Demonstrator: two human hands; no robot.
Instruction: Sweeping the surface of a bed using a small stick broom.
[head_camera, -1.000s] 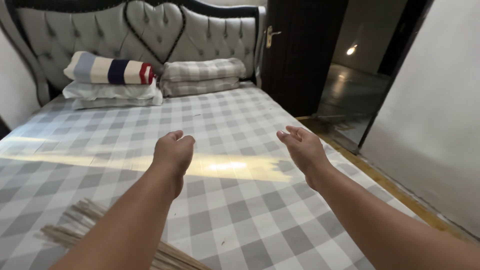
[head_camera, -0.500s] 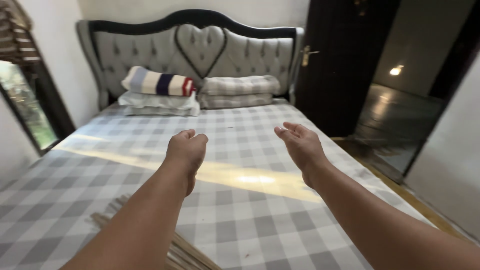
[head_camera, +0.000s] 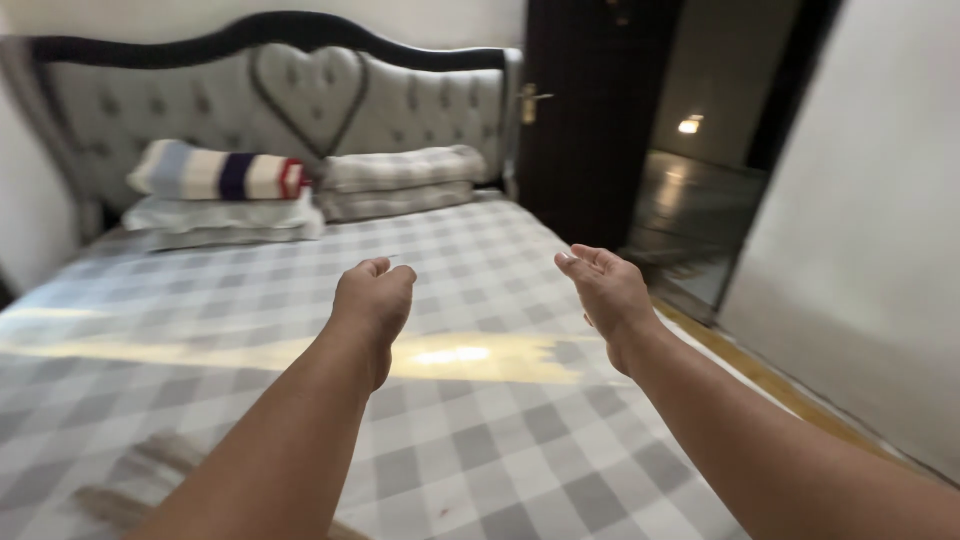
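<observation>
Both arms out over the checked bed (head_camera: 480, 440). Left hand (head_camera: 372, 300) loosely curled, empty; right hand (head_camera: 608, 292) spread, palm up, empty. Pillows (head_camera: 400, 180) at 12 o'clock.

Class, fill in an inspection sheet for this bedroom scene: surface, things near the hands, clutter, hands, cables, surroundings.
Surface: bed with grey checked sheet, sunlit strip across it.
Things near hands: nothing held; both hover above the sheet.
Clutter: bundle of thin sticks at lower left, blurred.
Hands: left hand loosely curled, empty; right hand open, palm up, empty.
Cables: nothing seen.
Surroundings: padded headboard, striped pillow, checked pillows, dark door standing open.
</observation>
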